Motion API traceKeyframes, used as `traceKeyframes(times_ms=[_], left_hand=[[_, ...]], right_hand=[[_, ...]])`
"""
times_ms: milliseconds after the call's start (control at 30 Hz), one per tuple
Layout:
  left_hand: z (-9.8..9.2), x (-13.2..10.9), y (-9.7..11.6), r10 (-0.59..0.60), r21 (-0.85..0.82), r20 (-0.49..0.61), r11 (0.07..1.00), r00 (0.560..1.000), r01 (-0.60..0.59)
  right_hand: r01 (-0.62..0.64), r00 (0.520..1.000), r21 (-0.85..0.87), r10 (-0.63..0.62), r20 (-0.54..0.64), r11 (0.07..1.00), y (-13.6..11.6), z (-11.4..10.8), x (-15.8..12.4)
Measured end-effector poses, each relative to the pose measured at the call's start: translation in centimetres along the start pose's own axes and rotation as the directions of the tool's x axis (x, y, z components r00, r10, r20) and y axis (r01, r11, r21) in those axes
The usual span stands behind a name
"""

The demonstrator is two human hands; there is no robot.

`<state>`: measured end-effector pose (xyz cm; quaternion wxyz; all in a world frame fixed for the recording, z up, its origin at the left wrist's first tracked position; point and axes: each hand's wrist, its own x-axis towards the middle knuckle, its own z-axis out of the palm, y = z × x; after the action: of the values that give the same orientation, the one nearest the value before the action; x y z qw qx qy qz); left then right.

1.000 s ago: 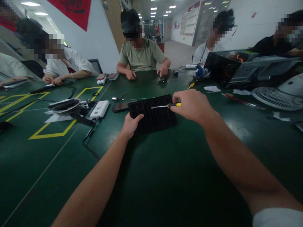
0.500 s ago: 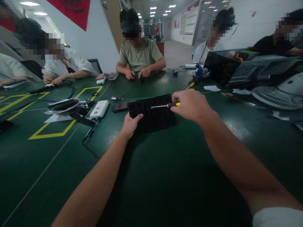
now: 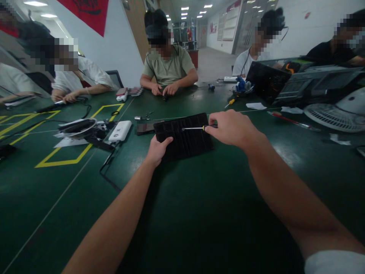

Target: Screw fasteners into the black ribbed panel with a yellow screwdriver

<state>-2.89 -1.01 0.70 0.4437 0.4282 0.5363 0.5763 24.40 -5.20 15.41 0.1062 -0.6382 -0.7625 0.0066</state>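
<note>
My left hand (image 3: 158, 150) grips the left edge of a black ribbed panel (image 3: 188, 144), thumb on its face and fingers hidden behind. The panel is tilted up toward me above the green table. A screwdriver (image 3: 196, 128) with a yellow and black handle is pinched in my right hand (image 3: 232, 127). Its metal shaft points left across the panel, and the tip rests at a small round spot near the panel's upper middle. A dark flat object (image 3: 145, 128) lies partly hidden behind the panel's left corner.
Left lie a white box-shaped device (image 3: 121, 131) and a heap of cables and parts (image 3: 82, 131). Another screwdriver (image 3: 230, 102) lies beyond my right hand. At right are a white fan (image 3: 327, 112), a black computer case (image 3: 268, 83) and a red pen (image 3: 293, 121). Several people sit around the table.
My right hand has turned slightly around the screwdriver handle, covering more of its yellow part. The panel and my left hand have hardly moved.
</note>
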Motion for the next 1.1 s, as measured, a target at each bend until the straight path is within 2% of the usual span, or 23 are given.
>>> traceKeyframes(times_ms=[400, 900, 1100], left_hand=[[0.09, -0.17, 0.22, -0.011, 0.003, -0.01, 1.0, 1.0, 0.011], [0.03, -0.26, 0.25, -0.011, -0.009, 0.014, 1.0, 1.0, 0.011], [-0.03, 0.01, -0.08, -0.01, -0.007, 0.008, 1.0, 1.0, 0.01]], right_hand=[[0.02, 1.0, -0.001, -0.02, 0.006, 1.0, 0.45, 0.17, 0.29], [-0.013, 1.0, -0.024, 0.013, 0.023, 1.0, -0.04, -0.06, 0.06], [0.019, 1.0, -0.012, -0.019, -0.008, 1.0, 0.16, 0.11, 0.04]])
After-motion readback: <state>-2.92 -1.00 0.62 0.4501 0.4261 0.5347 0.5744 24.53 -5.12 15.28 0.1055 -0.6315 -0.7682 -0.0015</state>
